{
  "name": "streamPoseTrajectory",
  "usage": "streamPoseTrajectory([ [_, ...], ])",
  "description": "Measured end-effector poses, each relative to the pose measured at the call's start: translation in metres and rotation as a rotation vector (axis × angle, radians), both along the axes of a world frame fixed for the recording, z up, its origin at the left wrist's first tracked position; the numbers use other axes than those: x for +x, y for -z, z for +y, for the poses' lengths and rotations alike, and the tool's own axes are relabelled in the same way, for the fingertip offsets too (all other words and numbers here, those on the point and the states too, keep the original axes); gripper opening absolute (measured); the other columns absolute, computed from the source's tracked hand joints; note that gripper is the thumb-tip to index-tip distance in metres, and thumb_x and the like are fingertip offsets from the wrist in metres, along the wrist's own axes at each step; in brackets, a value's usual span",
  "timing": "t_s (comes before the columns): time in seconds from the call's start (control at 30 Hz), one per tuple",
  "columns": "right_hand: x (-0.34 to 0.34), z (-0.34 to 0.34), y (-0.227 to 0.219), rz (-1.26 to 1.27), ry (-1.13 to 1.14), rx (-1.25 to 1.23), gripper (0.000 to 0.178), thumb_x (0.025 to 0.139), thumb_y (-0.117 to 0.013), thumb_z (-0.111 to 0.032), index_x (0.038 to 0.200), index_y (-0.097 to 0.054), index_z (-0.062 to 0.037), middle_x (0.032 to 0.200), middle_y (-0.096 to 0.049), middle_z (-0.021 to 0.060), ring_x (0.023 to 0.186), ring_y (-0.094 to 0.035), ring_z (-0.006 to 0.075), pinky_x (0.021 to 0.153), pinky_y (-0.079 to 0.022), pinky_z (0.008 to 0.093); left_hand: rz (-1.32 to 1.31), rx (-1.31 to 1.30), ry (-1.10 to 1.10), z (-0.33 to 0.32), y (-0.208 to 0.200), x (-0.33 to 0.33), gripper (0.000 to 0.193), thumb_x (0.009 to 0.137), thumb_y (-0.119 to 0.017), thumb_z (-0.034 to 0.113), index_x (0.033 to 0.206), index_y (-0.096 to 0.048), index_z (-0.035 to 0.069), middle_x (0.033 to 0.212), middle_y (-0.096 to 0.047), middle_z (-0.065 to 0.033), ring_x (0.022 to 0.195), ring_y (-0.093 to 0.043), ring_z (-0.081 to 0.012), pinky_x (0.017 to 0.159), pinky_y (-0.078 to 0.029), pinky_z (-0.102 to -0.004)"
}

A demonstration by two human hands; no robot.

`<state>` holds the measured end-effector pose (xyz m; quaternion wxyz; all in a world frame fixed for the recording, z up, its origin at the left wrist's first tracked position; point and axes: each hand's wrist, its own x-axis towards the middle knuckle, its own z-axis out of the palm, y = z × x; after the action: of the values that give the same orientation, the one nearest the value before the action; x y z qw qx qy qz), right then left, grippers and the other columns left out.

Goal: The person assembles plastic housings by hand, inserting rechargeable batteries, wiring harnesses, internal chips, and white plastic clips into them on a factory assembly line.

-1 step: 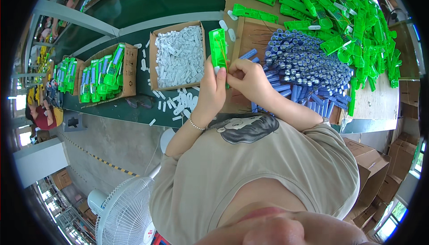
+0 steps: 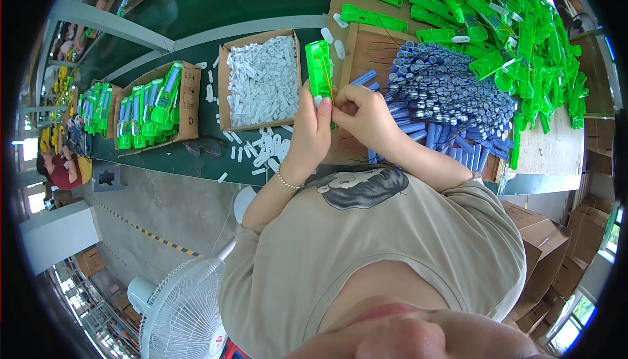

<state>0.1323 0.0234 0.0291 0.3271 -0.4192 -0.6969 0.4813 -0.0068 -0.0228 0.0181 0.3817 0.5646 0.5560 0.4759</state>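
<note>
My left hand (image 2: 313,126) holds a bright green plastic shell (image 2: 318,64) upright, its thumb lying near a small white piece (image 2: 318,101) at the lower end. Thin orange-red wires (image 2: 327,79) run along the shell's right side. At that lower end my right hand (image 2: 364,117) is closed in a pinch against the shell's edge; what its fingertips grip is too small to make out. Just right of this hand lies a heap of blue cylindrical cells (image 2: 451,90) with thin dark wires. Left of my left hand, a cardboard box (image 2: 224,90) is filled with small white plastic pieces (image 2: 261,81).
Loose white pieces (image 2: 267,149) lie on the green table (image 2: 216,168) before the box. Many green shells (image 2: 530,45) are piled at the far right. A carton (image 2: 188,100) of filled green shells stands left, near a pair of glasses (image 2: 203,149). A fan (image 2: 186,313) stands lower left.
</note>
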Motion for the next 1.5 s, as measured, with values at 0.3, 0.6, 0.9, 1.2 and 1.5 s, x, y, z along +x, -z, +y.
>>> streamPoseTrajectory([
  [0.3,-0.001,0.007,0.006,0.363,0.104,-0.262,0.015,0.077,-0.069,-0.008,0.085,-0.061,0.0028,0.066,-0.060,0.0092,0.057,-0.060,0.0140,0.053,-0.046,0.0284,-0.088,0.098,0.049,-0.002,-0.002,0.004,0.039,0.101,-0.035,0.017,0.136,-0.032,-0.001,0.119,-0.050,-0.0125,0.106,-0.049,-0.0185,0.092,-0.039,-0.0311],
  [0.6,-0.002,-0.006,0.005,0.027,-0.021,-0.044,0.014,0.076,-0.067,-0.006,0.075,-0.055,0.0030,0.061,-0.061,0.0131,0.055,-0.062,0.0201,0.052,-0.048,0.0310,-0.099,0.075,0.010,-0.001,0.012,-0.001,0.035,0.100,-0.037,0.016,0.132,-0.035,-0.001,0.117,-0.049,-0.0117,0.106,-0.048,-0.0183,0.095,-0.037,-0.0322],
  [0.9,0.002,0.004,0.009,-0.055,-0.148,0.200,0.012,0.076,-0.068,-0.006,0.077,-0.060,0.0028,0.067,-0.064,0.0148,0.058,-0.065,0.0239,0.055,-0.051,0.0314,-0.222,-0.025,-0.010,0.003,0.025,-0.008,0.039,0.093,-0.045,0.002,0.130,-0.036,-0.001,0.108,-0.053,-0.0108,0.101,-0.051,-0.0174,0.090,-0.041,-0.0306],
  [1.2,0.027,0.072,0.033,-0.935,-0.255,0.668,0.017,0.076,-0.060,-0.007,0.090,-0.068,-0.0055,0.091,-0.064,0.0105,0.092,-0.062,0.0295,0.079,-0.051,0.0383,-0.523,-0.138,-0.022,0.003,0.021,-0.018,0.028,0.098,-0.039,0.014,0.123,-0.042,0.004,0.101,-0.059,-0.0108,0.076,-0.065,-0.0187,0.057,-0.053,-0.0281],
  [1.5,0.025,0.075,0.012,-0.319,-0.114,0.461,0.028,0.079,-0.068,-0.008,0.105,-0.062,-0.0004,0.090,-0.066,0.0123,0.082,-0.065,0.0223,0.069,-0.052,0.0332,-0.564,-0.089,0.051,-0.003,0.024,-0.021,0.036,0.095,-0.042,0.006,0.129,-0.032,0.002,0.100,-0.054,-0.0123,0.078,-0.062,-0.0180,0.066,-0.052,-0.0297],
])
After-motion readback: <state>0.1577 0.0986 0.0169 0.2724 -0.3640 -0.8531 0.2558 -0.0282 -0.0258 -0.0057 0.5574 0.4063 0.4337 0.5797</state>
